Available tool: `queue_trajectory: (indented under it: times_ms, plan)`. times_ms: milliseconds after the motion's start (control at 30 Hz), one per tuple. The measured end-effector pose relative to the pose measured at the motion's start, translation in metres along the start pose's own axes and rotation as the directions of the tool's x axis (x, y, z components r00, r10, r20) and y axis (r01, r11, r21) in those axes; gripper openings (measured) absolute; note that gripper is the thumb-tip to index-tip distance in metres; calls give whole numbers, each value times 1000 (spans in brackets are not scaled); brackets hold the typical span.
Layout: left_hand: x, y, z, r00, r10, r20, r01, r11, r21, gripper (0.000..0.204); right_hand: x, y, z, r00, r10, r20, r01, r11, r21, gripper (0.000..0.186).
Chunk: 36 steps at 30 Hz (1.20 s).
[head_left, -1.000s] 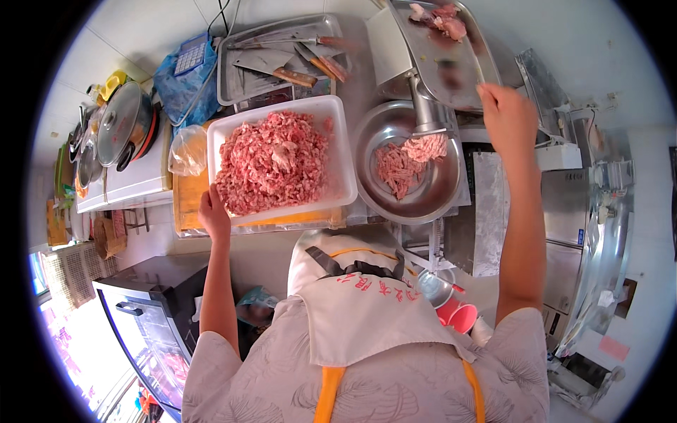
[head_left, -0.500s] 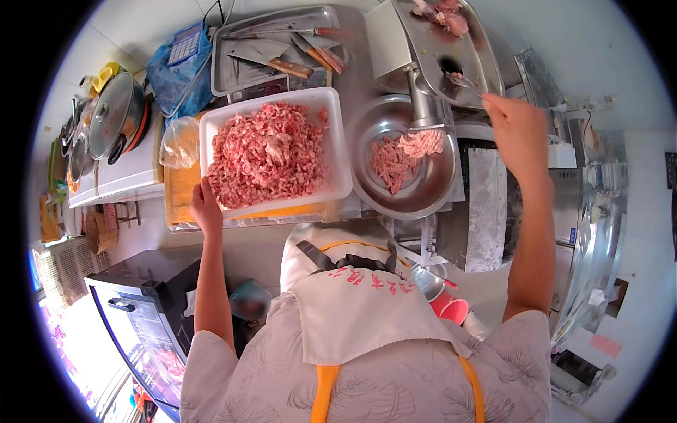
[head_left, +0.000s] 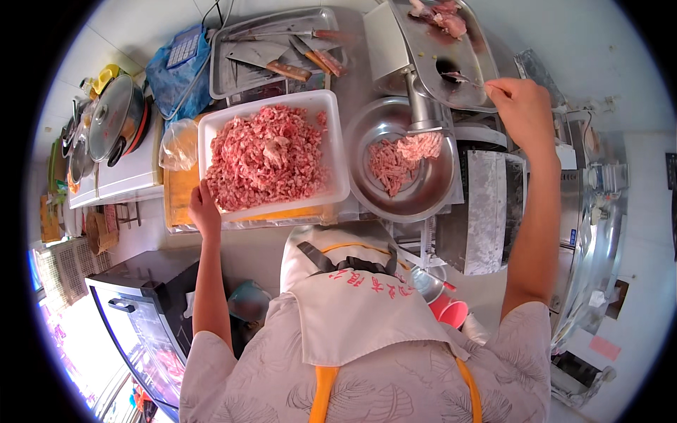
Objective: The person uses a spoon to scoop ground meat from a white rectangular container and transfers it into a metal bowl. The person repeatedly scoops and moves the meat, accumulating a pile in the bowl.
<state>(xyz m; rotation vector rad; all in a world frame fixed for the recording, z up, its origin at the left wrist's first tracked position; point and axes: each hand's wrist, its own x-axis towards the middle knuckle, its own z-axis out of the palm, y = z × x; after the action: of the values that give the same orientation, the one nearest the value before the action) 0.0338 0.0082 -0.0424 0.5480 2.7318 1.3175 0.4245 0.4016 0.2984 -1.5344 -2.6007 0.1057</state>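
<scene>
My left hand [head_left: 204,209] grips the near left corner of a white plastic tub [head_left: 339,151] heaped with minced meat [head_left: 264,158]. At the upper right, my right hand [head_left: 523,113] pinches a thin metal utensil [head_left: 474,82] whose exact kind I cannot make out. Its far end is at the dark feed hole of the meat grinder's metal tray [head_left: 482,60], with a scrap of meat beside it. Raw meat pieces [head_left: 444,17] lie farther back on that tray. Strands of mince [head_left: 421,146] hang from the grinder's outlet [head_left: 426,113] into a steel bowl [head_left: 364,173], where more mince lies.
Behind the tub, a metal tray [head_left: 218,70] holds a cleaver [head_left: 285,69] and several other knives. A blue plastic bag [head_left: 169,81] and a lidded pan [head_left: 116,116] stand to the left. A grey metal appliance [head_left: 485,211] stands right of the bowl. Below is a pink bucket [head_left: 451,311].
My right hand has shifted slightly right and away from me, with the utensil still at the feed hole. My left hand stays on the tub's corner.
</scene>
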Motion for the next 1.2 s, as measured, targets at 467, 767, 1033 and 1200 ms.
queue_trajectory:
  times_ms: [467,767,1033,1200]
  plan:
    - [2,-2,-6,997,-66,42,68,997,-43,40,-85,-72,31,993,-89,77,22,784,620,23]
    - [1,-1,-5,998,-68,17,69,996,-64,38,-24,-158,263,844,-536,21,537,843,-40,10]
    - [-2,-2,-4,996,-93,-9,90,987,-135,37,-7,-190,287,913,-231,336,260,965,-42,20]
    - [-3,7,-8,991,-133,11,133,982,-132,38,6,-160,283,897,-253,362,158,949,273,21]
